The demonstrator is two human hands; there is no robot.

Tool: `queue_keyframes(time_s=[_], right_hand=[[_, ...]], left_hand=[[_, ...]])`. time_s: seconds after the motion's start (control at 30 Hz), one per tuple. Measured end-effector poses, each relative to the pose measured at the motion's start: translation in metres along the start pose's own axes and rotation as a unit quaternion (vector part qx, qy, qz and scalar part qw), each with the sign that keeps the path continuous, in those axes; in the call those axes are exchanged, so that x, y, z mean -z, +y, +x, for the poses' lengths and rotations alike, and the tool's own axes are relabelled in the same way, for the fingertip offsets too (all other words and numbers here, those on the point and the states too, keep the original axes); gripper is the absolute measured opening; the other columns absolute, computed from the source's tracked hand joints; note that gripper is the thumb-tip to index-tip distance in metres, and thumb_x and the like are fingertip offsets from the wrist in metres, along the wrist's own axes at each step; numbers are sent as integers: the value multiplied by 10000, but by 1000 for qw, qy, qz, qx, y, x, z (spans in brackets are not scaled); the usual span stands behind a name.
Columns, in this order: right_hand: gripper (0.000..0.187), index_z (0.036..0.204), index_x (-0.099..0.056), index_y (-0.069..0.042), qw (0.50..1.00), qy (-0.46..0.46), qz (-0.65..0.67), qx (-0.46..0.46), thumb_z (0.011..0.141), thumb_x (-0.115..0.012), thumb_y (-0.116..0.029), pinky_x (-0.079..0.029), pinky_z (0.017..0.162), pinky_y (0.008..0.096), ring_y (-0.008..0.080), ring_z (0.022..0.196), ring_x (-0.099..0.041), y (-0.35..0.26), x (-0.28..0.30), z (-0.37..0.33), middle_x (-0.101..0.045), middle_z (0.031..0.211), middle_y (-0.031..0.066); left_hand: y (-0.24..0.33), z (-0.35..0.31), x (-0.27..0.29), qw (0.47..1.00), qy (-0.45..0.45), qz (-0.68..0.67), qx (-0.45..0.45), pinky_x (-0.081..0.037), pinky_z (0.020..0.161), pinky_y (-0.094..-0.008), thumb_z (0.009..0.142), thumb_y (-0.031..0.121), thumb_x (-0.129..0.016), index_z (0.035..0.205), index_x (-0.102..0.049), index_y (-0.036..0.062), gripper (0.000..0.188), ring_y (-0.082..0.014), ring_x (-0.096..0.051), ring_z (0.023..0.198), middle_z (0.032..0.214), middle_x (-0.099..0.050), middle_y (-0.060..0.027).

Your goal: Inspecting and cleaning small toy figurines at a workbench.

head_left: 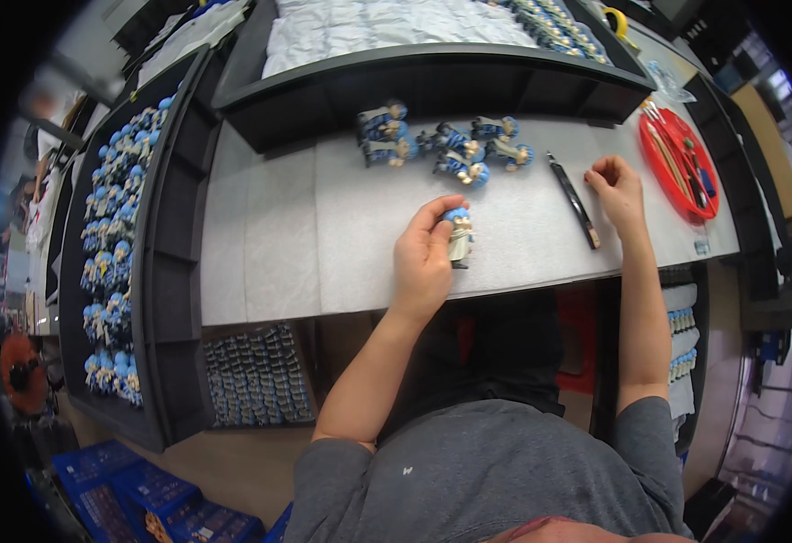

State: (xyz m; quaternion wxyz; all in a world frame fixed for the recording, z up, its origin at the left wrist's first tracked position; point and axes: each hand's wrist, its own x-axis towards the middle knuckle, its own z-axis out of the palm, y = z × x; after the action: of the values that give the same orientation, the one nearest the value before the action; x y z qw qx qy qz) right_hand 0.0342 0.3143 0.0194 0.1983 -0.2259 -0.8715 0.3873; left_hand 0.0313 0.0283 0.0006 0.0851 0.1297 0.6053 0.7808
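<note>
My left hand (425,262) is closed around a small figurine (460,237) with blue hair and a cream-white garment, held upright over the table's near edge. Over the table to the right, my right hand (619,193) is raised with thumb and forefinger pinched together; whatever may be between them is too small to make out. Left of that hand lies a slim black pen-like tool (574,201), touched by neither hand. Beyond the held figurine, several blue-haired figurines (455,149) in dark blue and cream lie in a loose cluster on the white table (278,226).
A dark tray (441,86) with white wrapping and more figurines stands at the back. Another dark tray (156,271) of figurines is at left. A red dish (654,167) of brushes and tools sits at right. Below the table, a box of figurines (260,376) shows.
</note>
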Motion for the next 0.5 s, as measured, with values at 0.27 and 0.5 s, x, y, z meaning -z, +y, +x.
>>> queue_keyframes(time_s=[0.27, 0.5], right_hand=[[203, 919, -618, 0, 967, 20, -123, 222, 752, -671, -104, -430, 807, 382, 326, 924, -548, -31, -24, -34, -600, 895, 152], [172, 980, -603, 35, 974, 14, -110, 199, 825, -551, -17, -449, 748, 398, 354, 814, -580, -31, -20, -35, -606, 869, 193]], left_hand=[[0, 0, 0, 999, 3, -31, 16, -503, 709, -233, 926, 9, -384, 1160, -505, -38, 268, -124, -593, 852, 1080, -589, -125], [2, 1, 3, 997, -14, -69, 16, -508, 719, -242, 930, 14, -383, 1191, -487, -20, 283, -132, -599, 872, 1093, -581, -120]])
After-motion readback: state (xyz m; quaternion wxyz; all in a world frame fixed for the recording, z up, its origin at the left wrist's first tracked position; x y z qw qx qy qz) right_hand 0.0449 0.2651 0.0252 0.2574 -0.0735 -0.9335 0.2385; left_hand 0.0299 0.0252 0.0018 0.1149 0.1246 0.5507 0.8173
